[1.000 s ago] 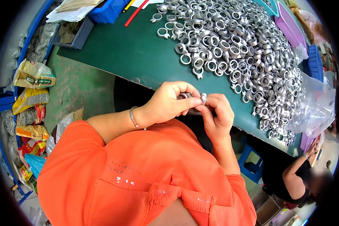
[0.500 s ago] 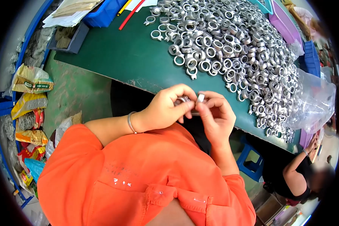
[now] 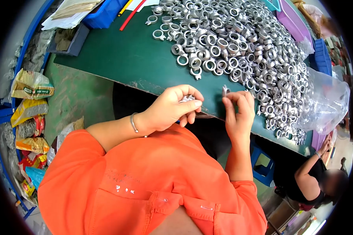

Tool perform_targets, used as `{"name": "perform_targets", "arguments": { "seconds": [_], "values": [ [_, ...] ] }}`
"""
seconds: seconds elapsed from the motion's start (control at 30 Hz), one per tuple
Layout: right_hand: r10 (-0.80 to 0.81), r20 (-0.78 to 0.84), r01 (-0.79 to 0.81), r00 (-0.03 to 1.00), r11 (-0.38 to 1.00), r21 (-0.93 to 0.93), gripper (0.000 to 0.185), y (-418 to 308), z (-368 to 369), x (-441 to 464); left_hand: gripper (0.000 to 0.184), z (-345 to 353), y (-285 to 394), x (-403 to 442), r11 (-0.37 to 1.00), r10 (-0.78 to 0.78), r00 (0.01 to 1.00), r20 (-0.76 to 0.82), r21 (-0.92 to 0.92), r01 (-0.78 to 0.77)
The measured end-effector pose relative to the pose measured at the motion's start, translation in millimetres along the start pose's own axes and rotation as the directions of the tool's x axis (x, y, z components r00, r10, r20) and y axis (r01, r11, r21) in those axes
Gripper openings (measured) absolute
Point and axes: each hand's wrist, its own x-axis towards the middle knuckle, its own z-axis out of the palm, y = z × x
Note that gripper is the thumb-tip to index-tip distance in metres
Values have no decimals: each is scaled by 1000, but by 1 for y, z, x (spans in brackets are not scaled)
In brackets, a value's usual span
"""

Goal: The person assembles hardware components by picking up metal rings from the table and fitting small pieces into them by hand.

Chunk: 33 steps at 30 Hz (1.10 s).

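Note:
My left hand (image 3: 171, 109) is closed over small silvery metal pieces (image 3: 188, 98), which show between thumb and curled fingers; their exact kind is partly hidden. To its right, my right hand (image 3: 241, 113) pinches a metal ring (image 3: 225, 91) edge-on between thumb and fingertips, above the green table (image 3: 145, 66) near its front edge. The ring resembles those in the big pile of metal rings with small lugs (image 3: 239, 51) just beyond. The two hands are apart.
Clear plastic bag (image 3: 327, 102) and pink bin (image 3: 294, 23) border the pile on the right. Blue bin (image 3: 106, 15), grey bin (image 3: 72, 41) and a red stick (image 3: 134, 15) lie upper left. A blue stool (image 3: 261, 166) stands below the table; another person (image 3: 308, 180) sits lower right.
My right hand has moved right, away from my left hand, and now holds a ring above the table edge. My left hand stays nearly in place, still closed on metal pieces.

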Motion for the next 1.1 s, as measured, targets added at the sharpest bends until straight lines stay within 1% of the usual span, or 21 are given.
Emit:
{"name": "perform_targets", "arguments": {
  "seconds": [0.03,0.07,0.1,0.13,0.2,0.23,0.33,0.37,0.4,0.47,0.53,0.67,0.8,0.87,0.9,0.93,0.97,1.0,1.03,1.07,1.1],
  "values": [
    [72,44,-80,996,974,210,10,-8,1,-3,11,2,2,-1,999,10,1000,-13,47,-9],
    [134,103,-165,986,899,406,9,-14,4,-6,13,3,2,-1,995,19,1000,-24,94,-16],
    [125,108,-163,986,855,493,9,-16,8,-8,15,4,2,-1,994,28,999,-21,111,-25],
    [125,112,-165,986,850,500,9,-18,11,-11,15,4,4,-3,993,25,999,-29,113,-22],
    [166,180,-243,970,746,620,8,-22,15,-15,15,6,8,-4,990,3,1000,-6,139,-2],
    [161,187,-245,969,714,656,6,-24,18,-16,15,5,7,-4,986,9,1000,10,164,-10],
    [125,181,-215,975,729,650,7,-26,22,-18,14,5,8,-5,976,5,1000,-3,216,-5],
    [69,146,-143,987,793,592,11,-26,22,-17,14,5,8,-5,977,5,1000,-3,214,-4],
    [68,147,-143,987,793,592,11,-25,22,-15,13,5,8,-6,971,11,1000,-14,238,-7],
    [-55,89,5,994,874,486,15,-24,22,-13,13,6,9,-7,965,17,1000,-25,261,-10],
    [-72,81,26,994,884,467,16,-24,23,-12,11,7,9,-7,956,88,996,-23,285,-78],
    [-98,66,60,993,902,428,18,-24,24,-12,10,6,7,-8,944,133,991,3,305,-128],
    [-81,79,39,994,899,435,16,-23,23,-12,9,5,5,-9,920,176,984,18,354,-171],
    [-62,100,-4,993,832,555,13,-18,21,-12,8,2,1,-6,914,194,981,20,360,-188],
    [42,159,-129,986,801,584,7,-17,19,-14,7,-1,-5,-3,770,382,919,94,517,-373],
    [168,202,-261,965,709,655,4,-23,18,-13,5,-4,-8,-1,565,534,821,201,638,-523],
    [190,261,-320,947,654,686,6,-22,17,-14,5,-5,-9,0,567,531,823,203,637,-522],
    [207,319,-377,925,595,710,10,-22,17,-14,6,-5,-9,1,503,569,786,243,653,-566],
    [208,317,-377,925,596,709,10,-22,18,-13,8,-6,-9,2,435,605,744,284,665,-607],
    [175,265,-317,948,512,798,18,-23,22,-11,8,-4,-8,0,434,605,744,284,665,-607],
    [146,208,-251,967,418,873,26,-24,24,-11,10,-2,-6,-3,638,505,853,132,609,-472]
  ]
}}
